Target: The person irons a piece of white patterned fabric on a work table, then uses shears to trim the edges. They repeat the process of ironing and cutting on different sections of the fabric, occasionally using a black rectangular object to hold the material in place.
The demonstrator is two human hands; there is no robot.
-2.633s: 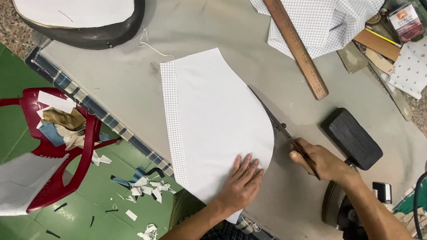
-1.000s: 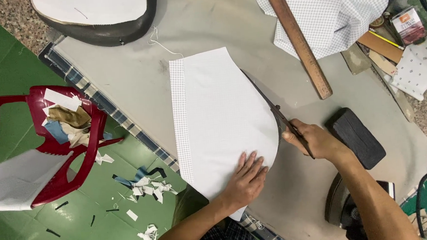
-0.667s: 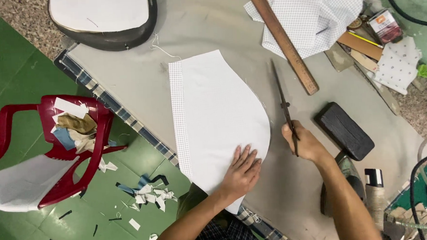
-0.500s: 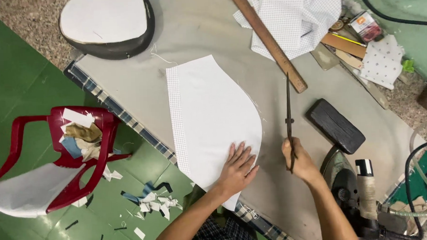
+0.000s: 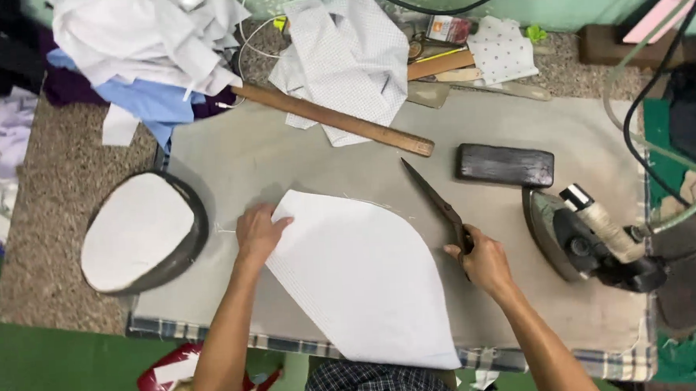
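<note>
A white curved piece of fabric (image 5: pixel 363 277) lies on the grey padded table (image 5: pixel 284 159), reaching over the near edge. My left hand (image 5: pixel 257 232) rests flat on its upper left corner, fingers spread. My right hand (image 5: pixel 484 261) grips the handles of long dark scissors (image 5: pixel 434 203), whose closed blades point up and left, just off the fabric's right curved edge.
A wooden ruler (image 5: pixel 333 119) lies diagonally at the back, by crumpled checked cloth (image 5: pixel 346 59). A dark block (image 5: pixel 505 165) and an iron (image 5: pixel 592 236) sit to the right. A padded oval form (image 5: pixel 140 232) lies left. A pile of clothes (image 5: pixel 146 48) fills the far left.
The view has swung round. My left hand has moved from the fabric's lower part to its top corner. The scissors have come away from the cut edge.
</note>
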